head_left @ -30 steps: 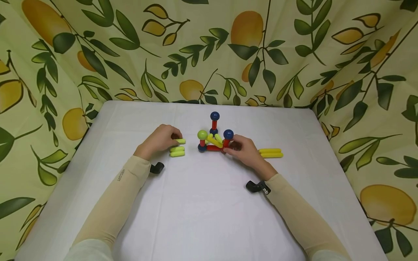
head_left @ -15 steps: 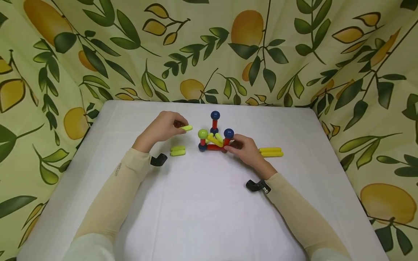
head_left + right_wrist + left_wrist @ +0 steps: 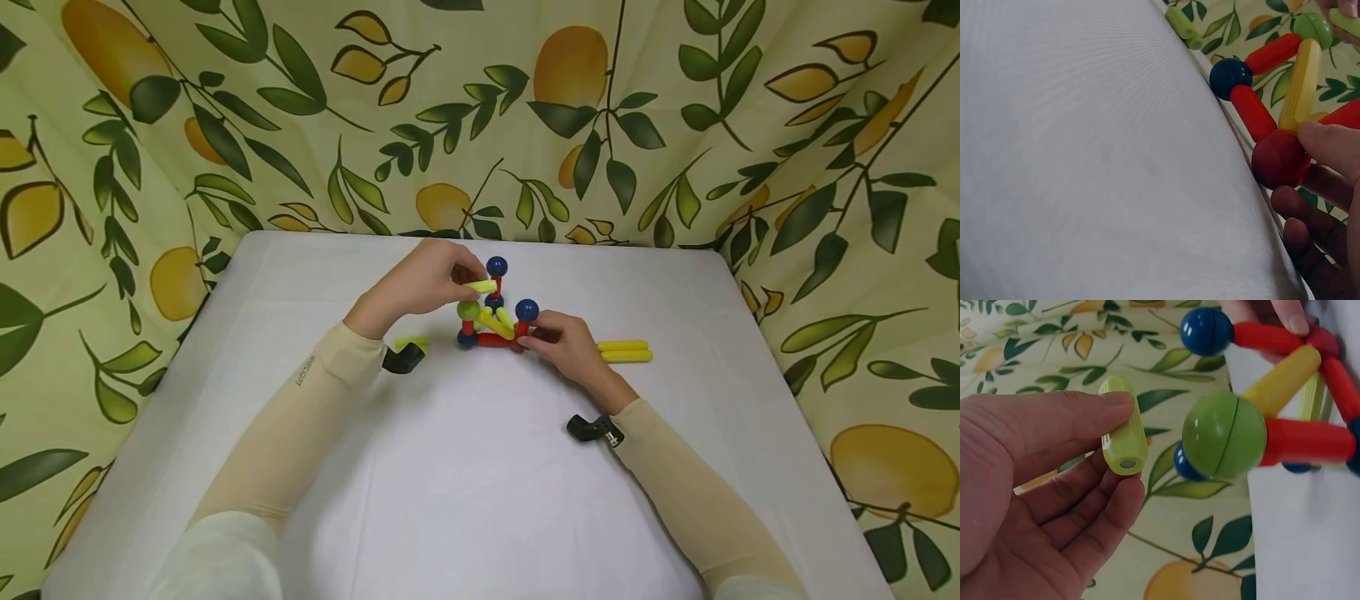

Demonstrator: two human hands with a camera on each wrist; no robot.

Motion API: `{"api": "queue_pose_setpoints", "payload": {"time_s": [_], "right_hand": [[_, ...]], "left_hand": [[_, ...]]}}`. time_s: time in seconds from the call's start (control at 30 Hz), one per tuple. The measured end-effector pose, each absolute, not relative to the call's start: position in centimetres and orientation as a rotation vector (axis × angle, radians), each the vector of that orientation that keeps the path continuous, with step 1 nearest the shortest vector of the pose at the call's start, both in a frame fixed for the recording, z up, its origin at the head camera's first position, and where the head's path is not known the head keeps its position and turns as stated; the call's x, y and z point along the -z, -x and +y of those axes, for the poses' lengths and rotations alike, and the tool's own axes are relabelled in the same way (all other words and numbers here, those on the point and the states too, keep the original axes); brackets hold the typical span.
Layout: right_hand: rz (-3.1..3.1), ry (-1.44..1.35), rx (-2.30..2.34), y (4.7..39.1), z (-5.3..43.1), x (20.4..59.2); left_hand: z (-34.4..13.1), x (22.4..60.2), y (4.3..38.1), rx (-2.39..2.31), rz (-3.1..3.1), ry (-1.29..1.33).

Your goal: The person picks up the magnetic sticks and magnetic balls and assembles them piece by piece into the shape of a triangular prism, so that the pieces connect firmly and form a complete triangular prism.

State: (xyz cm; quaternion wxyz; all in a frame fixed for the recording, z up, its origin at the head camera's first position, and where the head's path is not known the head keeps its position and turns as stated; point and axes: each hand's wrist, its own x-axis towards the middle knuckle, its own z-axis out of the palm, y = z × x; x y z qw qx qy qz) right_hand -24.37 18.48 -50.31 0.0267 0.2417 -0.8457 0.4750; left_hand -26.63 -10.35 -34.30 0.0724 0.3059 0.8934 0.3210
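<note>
My left hand (image 3: 429,279) pinches a short light-green magnetic rod (image 3: 1124,434) between thumb and fingers, its metal tip showing. It hovers over the left side of a structure of magnetic balls and rods, close to the green ball (image 3: 1222,434). Upright red rods carry this ball and two blue balls (image 3: 527,310) (image 3: 497,267). A yellow rod (image 3: 1302,81) slants from the green ball down to a red ball (image 3: 1279,159) at the near right corner. My right hand (image 3: 561,343) grips that red ball, thumb on top and fingers beside it.
Two yellow rods (image 3: 626,350) lie side by side right of the structure, beyond my right hand. Light-green rods (image 3: 412,342) lie on the left, partly covered by the left wrist camera (image 3: 405,358). A patterned curtain (image 3: 450,125) hangs along the table's far edge.
My left hand has lifted one light-green rod from the group on the left and carried it rightward to the structure. The right hand stays at its corner.
</note>
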Motion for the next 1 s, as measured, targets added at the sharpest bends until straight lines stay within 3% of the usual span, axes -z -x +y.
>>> {"api": "queue_pose_setpoints", "payload": {"time_s": [0.3,1.0], "right_hand": [[-2.577,-0.777,-1.516,24.5,18.5,50.5],[-2.573,-0.774,-1.536,24.5,18.5,50.4]], "left_hand": [[-7.9,35.1,26.8,-0.94,2.631,-0.942],[-7.3,37.7,27.3,-0.897,2.604,-0.945]]}}
